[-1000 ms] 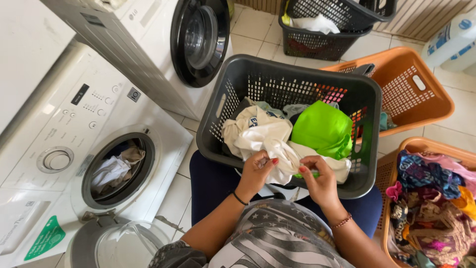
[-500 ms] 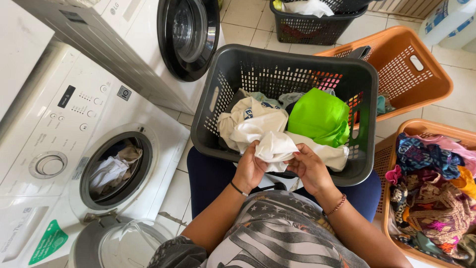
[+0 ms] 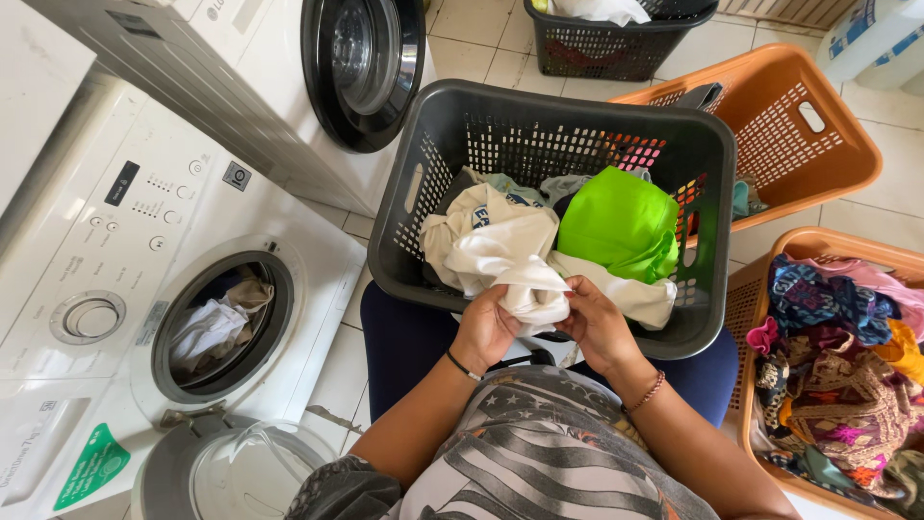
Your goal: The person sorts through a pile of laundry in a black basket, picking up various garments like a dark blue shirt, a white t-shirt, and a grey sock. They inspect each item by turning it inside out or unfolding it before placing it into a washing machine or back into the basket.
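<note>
A dark grey laundry basket (image 3: 423, 144) rests on my lap, filled with cream, white and bright green garments (image 3: 616, 221). My left hand (image 3: 486, 327) and my right hand (image 3: 595, 323) both grip a white cloth (image 3: 520, 274) bunched at the basket's near rim. The cloth still trails into the pile. To my left a white front-load washer (image 3: 106, 241) stands with its round door (image 3: 241, 472) swung open and some pale clothes (image 3: 217, 327) inside the drum.
A second washer with a dark round door (image 3: 361, 58) stands behind the first. An orange basket (image 3: 799, 125) sits at the back right, another orange basket (image 3: 828, 241) of colourful clothes at my right, and a black basket (image 3: 616, 43) farther back on the tiled floor.
Both hands have gathered the white cloth tighter and drawn it toward the basket's near rim. The view has shifted slightly closer to the basket.
</note>
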